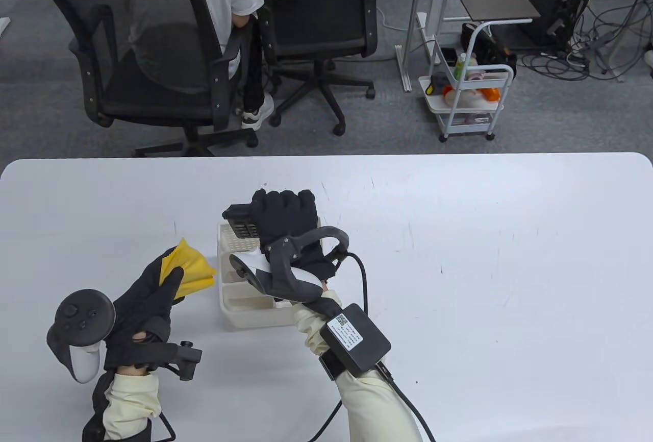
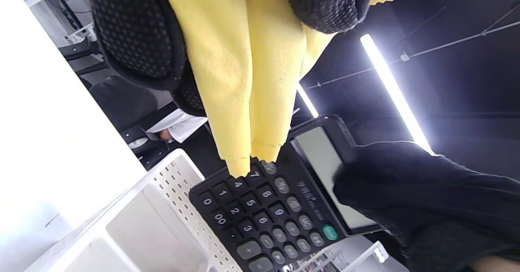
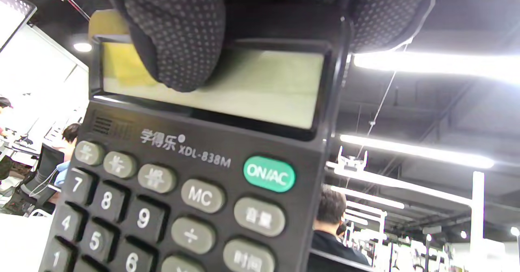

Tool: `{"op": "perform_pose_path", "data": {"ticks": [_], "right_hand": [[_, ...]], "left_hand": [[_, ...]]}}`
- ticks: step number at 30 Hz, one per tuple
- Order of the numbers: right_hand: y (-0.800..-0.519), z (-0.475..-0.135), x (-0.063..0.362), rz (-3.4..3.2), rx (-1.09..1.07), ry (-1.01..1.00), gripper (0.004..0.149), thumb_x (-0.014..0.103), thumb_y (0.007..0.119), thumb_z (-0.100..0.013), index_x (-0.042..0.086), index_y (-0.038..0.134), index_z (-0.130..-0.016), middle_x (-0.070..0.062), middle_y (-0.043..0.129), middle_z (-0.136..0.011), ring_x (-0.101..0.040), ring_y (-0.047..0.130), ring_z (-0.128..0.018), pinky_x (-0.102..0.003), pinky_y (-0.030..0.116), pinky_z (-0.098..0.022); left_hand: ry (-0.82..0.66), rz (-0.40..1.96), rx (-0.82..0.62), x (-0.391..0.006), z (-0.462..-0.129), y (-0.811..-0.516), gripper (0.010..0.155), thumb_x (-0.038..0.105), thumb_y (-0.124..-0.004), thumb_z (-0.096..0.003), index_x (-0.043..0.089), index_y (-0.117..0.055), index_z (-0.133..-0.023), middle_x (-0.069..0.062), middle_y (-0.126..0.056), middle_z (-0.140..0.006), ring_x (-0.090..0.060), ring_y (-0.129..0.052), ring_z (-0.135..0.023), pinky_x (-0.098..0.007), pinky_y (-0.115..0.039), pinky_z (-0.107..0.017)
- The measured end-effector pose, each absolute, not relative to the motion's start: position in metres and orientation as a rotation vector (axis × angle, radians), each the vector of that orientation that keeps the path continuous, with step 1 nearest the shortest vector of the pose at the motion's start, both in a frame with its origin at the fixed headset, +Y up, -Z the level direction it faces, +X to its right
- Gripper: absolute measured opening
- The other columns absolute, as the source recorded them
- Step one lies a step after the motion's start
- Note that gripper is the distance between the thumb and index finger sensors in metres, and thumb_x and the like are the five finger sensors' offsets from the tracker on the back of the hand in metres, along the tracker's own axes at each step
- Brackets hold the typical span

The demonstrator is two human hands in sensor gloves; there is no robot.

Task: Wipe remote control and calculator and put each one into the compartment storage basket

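My right hand grips a black calculator by its display end and holds it over the far end of the white compartment storage basket. In the right wrist view my thumb lies across the display of the calculator. To the basket's left, my left hand pinches a folded yellow cloth above the table. In the left wrist view the cloth hangs down just over the keys of the calculator, above the basket. No remote control shows in any view.
The white table runs wide to the right of the basket, with its far edge near the top. Beyond it stand two black office chairs, one with a seated person, and a small white cart.
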State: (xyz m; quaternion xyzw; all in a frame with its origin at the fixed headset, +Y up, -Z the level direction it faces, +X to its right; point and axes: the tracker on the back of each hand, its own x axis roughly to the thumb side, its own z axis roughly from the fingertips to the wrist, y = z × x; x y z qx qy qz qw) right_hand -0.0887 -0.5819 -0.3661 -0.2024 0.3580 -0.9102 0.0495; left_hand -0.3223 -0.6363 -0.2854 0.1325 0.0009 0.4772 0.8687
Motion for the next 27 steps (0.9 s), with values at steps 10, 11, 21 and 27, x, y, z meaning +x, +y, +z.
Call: {"op": "perform_pose_path", "data": {"ticks": [10, 11, 21, 27], "right_hand": [[-0.624, -0.389, -0.091, -2.82, -0.611, 0.914, 0.046, 0.03, 0.094, -0.042, 0.017, 0.092, -0.086, -0.005, 0.099, -0.079, -0.036, 0.088, -0.081, -0.065, 0.063, -0.061], [-0.628, -0.391, -0.091, -2.811, -0.596, 0.897, 0.046, 0.03, 0.094, -0.042, 0.017, 0.092, -0.086, -0.005, 0.1, -0.078, -0.037, 0.087, -0.083, -0.066, 0.062, -0.061], [-0.648, -0.402, -0.085, -2.948, -0.472, 0.723, 0.045, 0.033, 0.094, -0.041, 0.02, 0.094, -0.085, -0.006, 0.098, -0.081, -0.039, 0.08, -0.089, -0.069, 0.057, -0.063], [-0.658, -0.404, -0.08, -3.004, -0.437, 0.694, 0.045, 0.032, 0.094, -0.042, 0.02, 0.093, -0.085, -0.007, 0.097, -0.082, -0.039, 0.08, -0.089, -0.069, 0.057, -0.063]], "left_hand": [[-0.009, 0.983, 0.2, -0.315, -0.294, -0.647, 0.045, 0.037, -0.072, -0.0554, 0.027, -0.076, -0.1, -0.003, -0.099, -0.085, -0.028, -0.106, -0.069, -0.044, -0.09, -0.048], [-0.011, 0.983, 0.192, -0.314, -0.294, -0.648, 0.046, 0.037, -0.072, -0.0555, 0.027, -0.075, -0.1, -0.004, -0.099, -0.085, -0.027, -0.106, -0.069, -0.044, -0.09, -0.048], [-0.015, 0.985, 0.162, -0.311, -0.296, -0.651, 0.045, 0.038, -0.072, -0.0557, 0.028, -0.075, -0.1, -0.004, -0.099, -0.085, -0.027, -0.106, -0.068, -0.044, -0.09, -0.048], [-0.021, 0.988, 0.145, -0.308, -0.297, -0.652, 0.046, 0.039, -0.072, -0.0558, 0.029, -0.075, -0.1, -0.005, -0.099, -0.086, -0.028, -0.106, -0.069, -0.045, -0.09, -0.048]]}}
